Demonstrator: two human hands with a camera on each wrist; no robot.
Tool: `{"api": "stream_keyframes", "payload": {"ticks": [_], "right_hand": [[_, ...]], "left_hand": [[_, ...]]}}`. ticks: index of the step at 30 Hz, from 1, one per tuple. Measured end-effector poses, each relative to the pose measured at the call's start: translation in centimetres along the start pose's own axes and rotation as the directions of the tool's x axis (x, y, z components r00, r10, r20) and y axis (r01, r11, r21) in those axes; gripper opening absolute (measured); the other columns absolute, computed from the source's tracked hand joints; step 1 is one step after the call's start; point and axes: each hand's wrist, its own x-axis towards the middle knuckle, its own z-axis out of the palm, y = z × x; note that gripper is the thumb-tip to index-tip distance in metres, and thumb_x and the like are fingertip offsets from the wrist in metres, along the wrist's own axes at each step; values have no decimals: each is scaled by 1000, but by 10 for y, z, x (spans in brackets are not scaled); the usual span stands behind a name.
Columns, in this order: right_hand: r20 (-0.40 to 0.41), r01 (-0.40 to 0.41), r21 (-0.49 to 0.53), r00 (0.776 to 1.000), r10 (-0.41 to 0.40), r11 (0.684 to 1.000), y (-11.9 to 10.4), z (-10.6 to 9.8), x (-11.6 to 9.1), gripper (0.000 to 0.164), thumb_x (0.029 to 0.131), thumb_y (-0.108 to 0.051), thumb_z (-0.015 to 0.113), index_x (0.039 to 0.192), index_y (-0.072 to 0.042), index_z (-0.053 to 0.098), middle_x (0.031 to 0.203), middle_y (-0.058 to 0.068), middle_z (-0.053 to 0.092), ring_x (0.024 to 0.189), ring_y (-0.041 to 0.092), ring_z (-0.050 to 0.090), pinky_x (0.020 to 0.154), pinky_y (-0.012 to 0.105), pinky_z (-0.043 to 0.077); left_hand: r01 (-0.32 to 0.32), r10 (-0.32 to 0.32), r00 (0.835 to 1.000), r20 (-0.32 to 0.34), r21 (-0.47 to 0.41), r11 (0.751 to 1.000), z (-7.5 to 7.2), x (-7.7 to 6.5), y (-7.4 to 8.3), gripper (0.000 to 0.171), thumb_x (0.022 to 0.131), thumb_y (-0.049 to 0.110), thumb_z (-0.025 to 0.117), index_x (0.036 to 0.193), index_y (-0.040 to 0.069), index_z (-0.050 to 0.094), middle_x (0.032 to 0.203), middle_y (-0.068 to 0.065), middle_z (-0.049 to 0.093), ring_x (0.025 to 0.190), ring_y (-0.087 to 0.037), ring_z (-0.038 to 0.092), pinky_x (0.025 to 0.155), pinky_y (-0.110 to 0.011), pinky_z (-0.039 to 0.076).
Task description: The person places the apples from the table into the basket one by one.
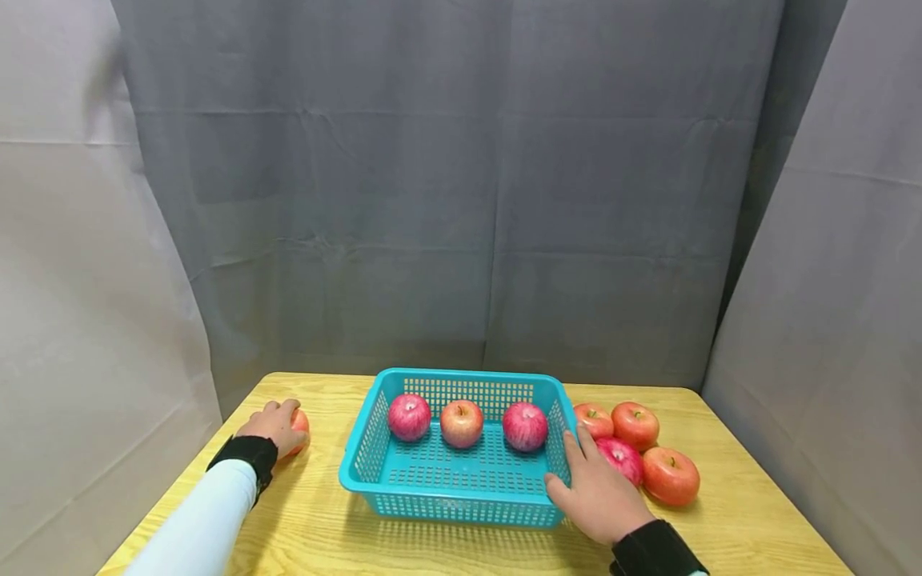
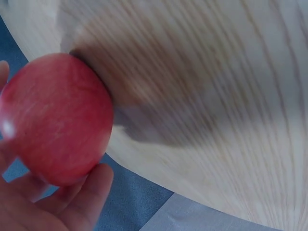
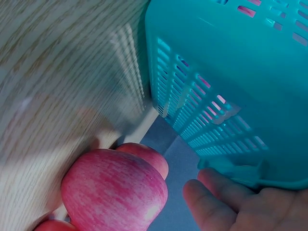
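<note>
At the table's left side, my left hand point(image 1: 277, 426) grips a red apple point(image 2: 60, 118). The fingers curve around it in the left wrist view, and the apple is close against the wood. My right hand point(image 1: 601, 492) rests on the right rim of a turquoise plastic basket point(image 1: 461, 500), its fingers fairly straight. The thumb reaches over the inner side. Two fingertips point(image 3: 204, 199) show outside, right at the rim, in the right wrist view. Inside the basket stand three apples in a row: a dark pink one point(image 1: 409, 417), a paler one point(image 1: 462, 423) and another pink one point(image 1: 525, 426).
Several apples cluster right of the basket, among them a pink one point(image 1: 621, 460) close beside my right hand and a large orange-red one point(image 1: 671, 476). The wooden table point(image 1: 317, 512) ends at a rounded back edge before a grey curtain point(image 1: 432, 200). Pale cloth hangs on both sides.
</note>
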Motion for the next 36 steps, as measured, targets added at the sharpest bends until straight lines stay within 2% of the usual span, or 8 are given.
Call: {"api": "stream_keyframes", "payload": {"ticks": [16,27,36], "right_hand": [[4,12,-4,1000,-12,1000,-4,-2,1,82,97,-52,55,154,3,35,163,26,22,137,45,44,96,66,46],[-6,18,-2,1000,-18,1000,-4,-1,0,82,97,-52,55,154,4,35,163,25,21,136,45,44,95,66,47],[4,5,-8,1000,-4,1000,-3,-1,0,82,97,-51,55,154,4,35,163,27,21,135,47,44,94,66,47]], "left_hand": [[20,-20,1000,-24,20,1000,5,-3,-6,65,84,28,71,139,0,51,120,-34,53,97,-50,57,82,-67,49],[-38,39,998,-53,31,999,5,-3,-7,60,83,26,73,134,1,55,119,-32,55,98,-51,57,82,-67,49],[-77,79,996,-48,41,996,-5,0,3,59,82,24,73,135,2,56,121,-30,57,99,-49,58,83,-65,49]]}}
